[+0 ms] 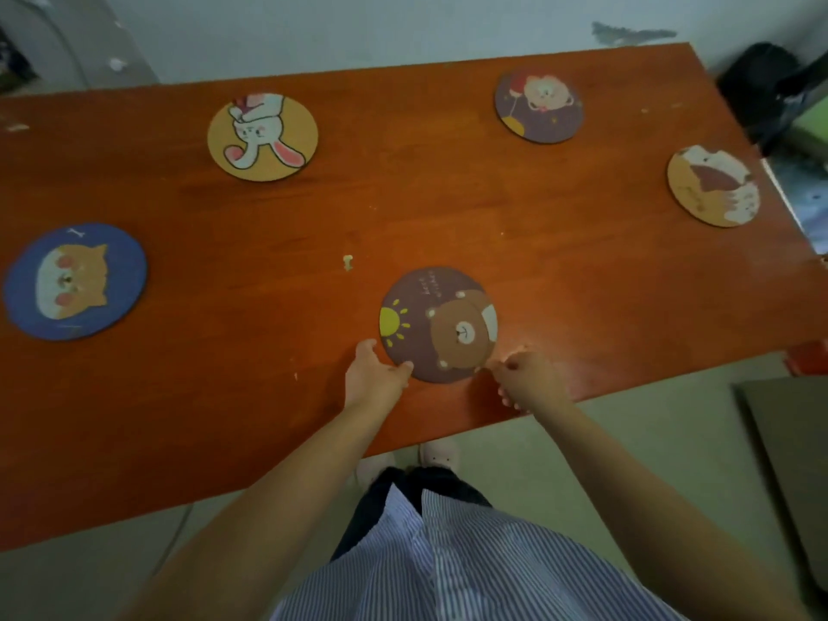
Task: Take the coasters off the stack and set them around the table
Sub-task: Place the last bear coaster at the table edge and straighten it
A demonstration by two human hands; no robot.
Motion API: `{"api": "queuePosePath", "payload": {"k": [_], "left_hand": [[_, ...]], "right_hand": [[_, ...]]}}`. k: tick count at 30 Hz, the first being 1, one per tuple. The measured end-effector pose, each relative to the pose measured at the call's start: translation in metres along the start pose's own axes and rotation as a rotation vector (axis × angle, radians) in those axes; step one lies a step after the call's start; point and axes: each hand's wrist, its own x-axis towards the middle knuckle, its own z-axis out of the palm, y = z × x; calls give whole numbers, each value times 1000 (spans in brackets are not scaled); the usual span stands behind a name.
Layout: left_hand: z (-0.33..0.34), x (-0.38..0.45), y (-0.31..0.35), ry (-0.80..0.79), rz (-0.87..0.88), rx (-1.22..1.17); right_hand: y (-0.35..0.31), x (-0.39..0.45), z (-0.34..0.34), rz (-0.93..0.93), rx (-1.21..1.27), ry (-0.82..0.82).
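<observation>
Here we are over the orange-brown wooden bench (448, 208), and both hands are down at the near edge on one round coaster. That is the bear coaster (438, 324), dark purple-brown with a brown bear and a yellow sun, lying flat near the middle of the near side. The left hand (377, 374) is at its near-left rim, thumb on top of the edge and fingers curled along the side, a light pinch of a grip on the rim. The right hand (528, 378) sits at the near-right rim, fingers loosely curled, fingertips touching the coaster's edge; whether its grip has actually closed on the rim, I cannot tell.

Around the bench, four more coasters lie flat and well apart. On the far left, the rabbit coaster (262, 136), yellow with a white rabbit. At the left end, nearer us, the blue coaster (75, 281) with an orange and white animal face. Far right, the balloon coaster (539, 105), dark purple with a small bear. At the right end, close to the edge, the orange coaster (713, 186) with a white and brown figure, too blurred to name.

A small pale fleck (347, 262) marks the wood just to the far left of the bear coaster. Below, a striped shirt (470, 562) and pale floor.
</observation>
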Motion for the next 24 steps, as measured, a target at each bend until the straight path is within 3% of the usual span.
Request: {"api": "queuePosePath", "payload": {"k": [2, 3, 7, 12, 15, 20, 24], "left_hand": [[6, 0, 4, 34, -20, 0], [8, -1, 6, 44, -36, 2], [14, -8, 10, 100, -81, -34], [22, -14, 22, 158, -144, -190], [23, -6, 30, 173, -83, -228], [23, 9, 35, 203, 42, -27], [30, 8, 23, 133, 68, 80]], "right_hand": [[-11, 12, -10, -225, -110, 247], [-20, 21, -13, -318, -155, 292], [-67, 62, -13, -458, -322, 157], [-88, 75, -18, -388, -340, 153], [-77, 72, -37, -405, -354, 167], [-18, 71, -46, -91, 253, 159], [7, 59, -28, 113, 652, 69]]}}
